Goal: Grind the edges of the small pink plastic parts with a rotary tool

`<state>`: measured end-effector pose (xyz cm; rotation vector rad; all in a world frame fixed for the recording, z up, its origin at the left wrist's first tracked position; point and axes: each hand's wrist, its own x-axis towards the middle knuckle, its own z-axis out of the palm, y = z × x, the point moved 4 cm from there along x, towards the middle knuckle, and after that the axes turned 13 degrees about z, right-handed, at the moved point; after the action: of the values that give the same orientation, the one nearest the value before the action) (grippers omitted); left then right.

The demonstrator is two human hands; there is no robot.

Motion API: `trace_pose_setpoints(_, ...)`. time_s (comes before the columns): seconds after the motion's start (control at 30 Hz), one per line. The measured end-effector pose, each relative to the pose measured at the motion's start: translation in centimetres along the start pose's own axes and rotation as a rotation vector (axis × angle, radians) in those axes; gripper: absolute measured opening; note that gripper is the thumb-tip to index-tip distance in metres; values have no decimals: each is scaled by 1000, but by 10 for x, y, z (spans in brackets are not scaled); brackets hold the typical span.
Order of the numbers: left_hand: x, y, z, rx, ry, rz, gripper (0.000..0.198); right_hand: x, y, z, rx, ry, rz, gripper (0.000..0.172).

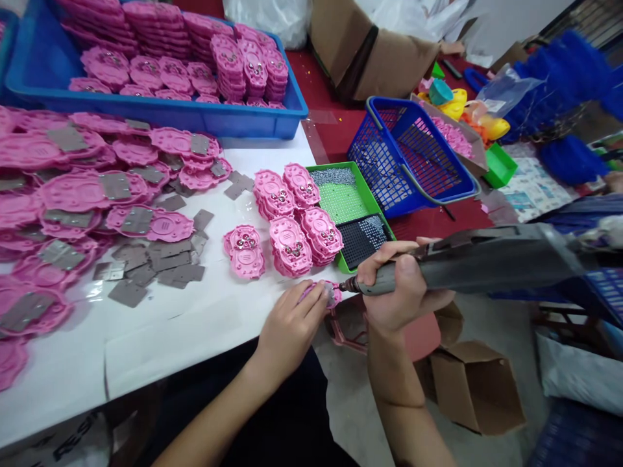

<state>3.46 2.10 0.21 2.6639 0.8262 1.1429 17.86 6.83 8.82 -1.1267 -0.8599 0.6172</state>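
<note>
My right hand (396, 285) is wrapped round a grey power screwdriver (477, 259), which points left. Its bit meets a small pink plastic part (333, 295) at the table's front edge. My left hand (294, 318) presses that part down with its fingers, covering most of it. Just beyond stand short stacks of pink plastic parts (291, 246) with shiny metal bits on top. A green tray (341, 194) of small screws lies behind my right hand, with a black perforated plate (363, 240) in its near end.
Loose grey metal plates (168, 263) lie left of the stacks, beside a heap of pink parts (73, 194). A blue bin (195, 113) of pink parts stands behind. A blue basket (409, 155) is at the right, and an open cardboard box (474, 386) sits below.
</note>
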Motion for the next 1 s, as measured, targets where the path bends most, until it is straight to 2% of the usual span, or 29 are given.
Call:
trace_pose_setpoints(0.23, 1, 0, 0, 6, 25, 7, 28, -2, 5, 0, -27, -28, 14, 19)
trace_pose_setpoints(0.43, 1, -1, -1, -32, 16, -14, 25, -3, 8, 5, -171, -79, 24, 18)
trace_pose_setpoints(0.6, -1, -2, 2, -21, 33, -18, 23, 1, 12, 11, -313, -152, 38, 28)
trace_pose_setpoints(0.73, -3, -3, 6, -22, 21, -14, 24, 3, 14, 14, -206, -265, 112, 23)
trace_pose_setpoints(0.87, -4, -4, 7, -36, 28, -4, 23, 2, 10, 14, -124, -315, 66, 18)
trace_pose_setpoints(1.0, -5, -6, 9, -46, 44, -13, 21, 4, 14, 16, -93, -372, 113, 28)
